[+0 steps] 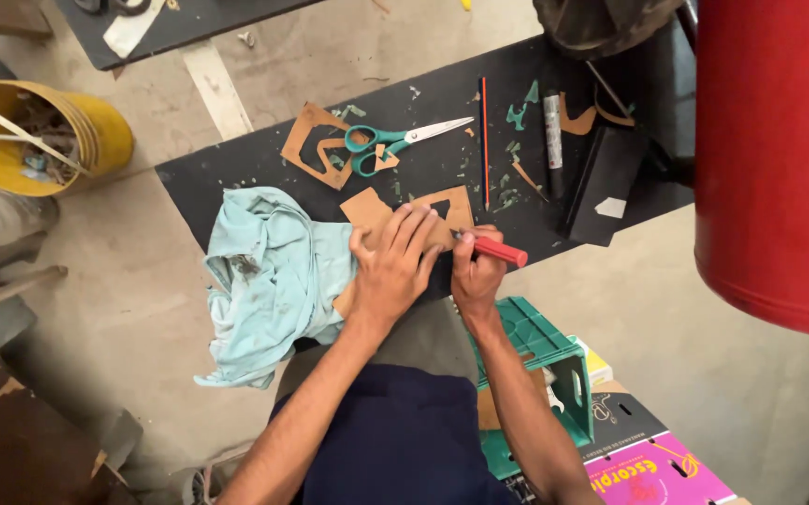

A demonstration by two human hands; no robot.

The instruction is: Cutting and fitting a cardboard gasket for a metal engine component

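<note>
Concrete floor workshop here, with a low black bench [236,173] running across the middle and a big red cylinder [774,159] filling the right edge. The left hand [393,262] lies flat, fingers spread, pressing a piece of brown cardboard [376,210] down on the front edge of the bench. That piece has a shape cut out of it near the top right. The right hand [476,271] is just beside it, its grip closed around a red-handled tool [496,249] whose tip touches the cardboard; can't tell if it's a knife or a marker.

A crumpled pale blue cloth [269,281] sits right against the left hand and hangs off the front of the bench. Further back there's a pair of teal-handled scissors [395,140] lying partly on another cut-up cardboard piece [316,145], a thin red pencil [484,140] standing roughly straight away from the person, and little green scraps [507,192] scattered around. A yellow bucket [44,136] stands on the floor well off to the left, and a green plastic crate [540,351] sits under the right forearm.
</note>
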